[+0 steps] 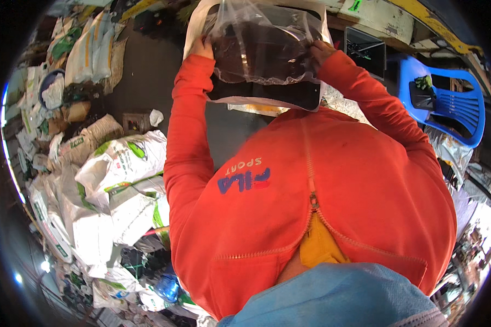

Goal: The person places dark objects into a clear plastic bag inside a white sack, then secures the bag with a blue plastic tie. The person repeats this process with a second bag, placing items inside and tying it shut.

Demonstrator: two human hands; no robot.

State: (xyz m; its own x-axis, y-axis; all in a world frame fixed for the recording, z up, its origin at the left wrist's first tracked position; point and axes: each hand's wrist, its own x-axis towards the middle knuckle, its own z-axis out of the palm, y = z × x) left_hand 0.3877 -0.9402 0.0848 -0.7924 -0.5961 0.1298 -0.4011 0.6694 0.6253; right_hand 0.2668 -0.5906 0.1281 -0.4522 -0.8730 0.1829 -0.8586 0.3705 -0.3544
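Observation:
A clear plastic bag (262, 49) is stretched between my two hands at the top of the view. The fingers of my left hand (203, 48) are closed at its left side. My right hand (321, 52) has its fingers closed at the opposite side, partly in shadow. Behind and below the bag is a dark, shiny panel with a white border (240, 100); I cannot tell whether it is a sack or a container. Its dark surface shows through the film. Both forearms, in red sleeves, reach up toward it.
Printed white sacks (131, 163) are heaped at my left, with more upright sacks (90, 52) farther off. On the right stand a blue plastic chair (466, 103) and a dark crate (365, 49). A blue bottle (168, 288) lies among mixed litter at lower left.

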